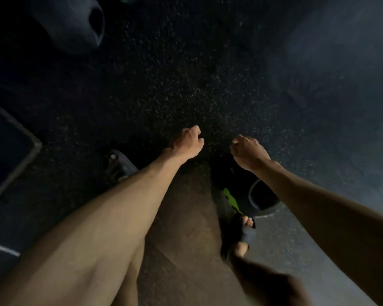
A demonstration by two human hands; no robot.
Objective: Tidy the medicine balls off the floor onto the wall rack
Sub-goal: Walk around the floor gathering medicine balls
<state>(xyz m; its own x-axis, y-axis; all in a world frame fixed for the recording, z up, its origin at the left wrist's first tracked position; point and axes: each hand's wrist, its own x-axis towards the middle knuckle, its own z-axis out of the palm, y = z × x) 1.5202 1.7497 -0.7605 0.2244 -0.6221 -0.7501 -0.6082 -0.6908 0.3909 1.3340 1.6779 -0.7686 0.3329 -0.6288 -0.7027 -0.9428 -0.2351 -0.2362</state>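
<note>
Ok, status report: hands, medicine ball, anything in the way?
Left hand and right hand empty, fingers curled. Dark round shape under right forearm, maybe a ball, too dim to tell. Bulky dark object ahead left.

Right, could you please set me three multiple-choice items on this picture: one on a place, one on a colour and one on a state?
1. Where is the big dark rounded object?
A. upper left of the view
B. between the hands
C. on a forearm

2. What colour is the bright patch near the foot?
A. red
B. green
C. white

3. What do the left hand and right hand hold?
A. one ball together
B. a ball each
C. nothing

Answers: 1 A, it lies far up and left on the speckled floor; 2 B, it shows vivid green; 3 C, both show curled fingers with only floor beyond.
</note>
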